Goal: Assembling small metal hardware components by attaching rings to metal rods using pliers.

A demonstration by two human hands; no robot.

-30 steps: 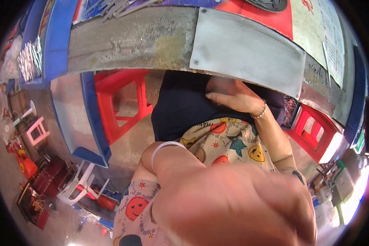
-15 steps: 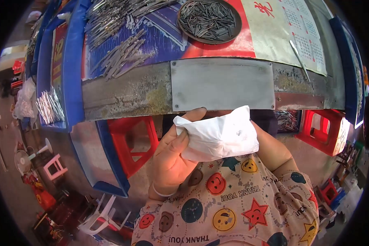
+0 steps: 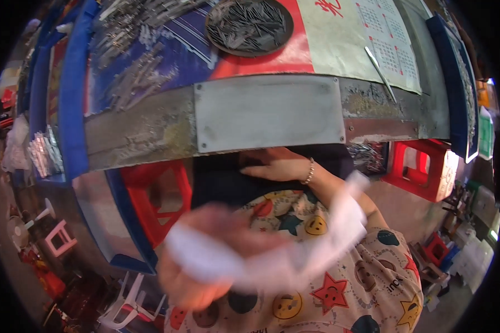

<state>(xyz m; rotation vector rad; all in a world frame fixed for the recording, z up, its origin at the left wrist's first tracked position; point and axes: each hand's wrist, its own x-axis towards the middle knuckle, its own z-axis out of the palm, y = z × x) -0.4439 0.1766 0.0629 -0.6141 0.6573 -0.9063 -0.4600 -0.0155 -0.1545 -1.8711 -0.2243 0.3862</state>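
A white tissue (image 3: 205,252), smeared by motion, hangs in front of my patterned shirt (image 3: 286,305). My left hand (image 3: 190,289) is closed around its left part, and the loose end trails to the right over my right forearm. Below the workbench's front edge, my right hand (image 3: 272,165) rests over the dark cloth on my lap. A beaded bracelet (image 3: 310,171) circles that wrist. Its thumb and fingers are stretched out, with nothing seen in them; some fingertips are hidden near the bench edge.
A grey metal plate (image 3: 269,114) is fixed to the workbench front. On the bench stand a round dish (image 3: 250,51) of dark metal pieces, heaps of metal strips (image 3: 133,83) and a slim metal tool (image 3: 379,72). Blue trays (image 3: 75,94) flank it; red stools (image 3: 419,180) stand below.
My left hand has swung the tissue down and nearer my body, where it has unfolded. My right hand, hidden behind it before, now shows. The view has shifted slightly right.
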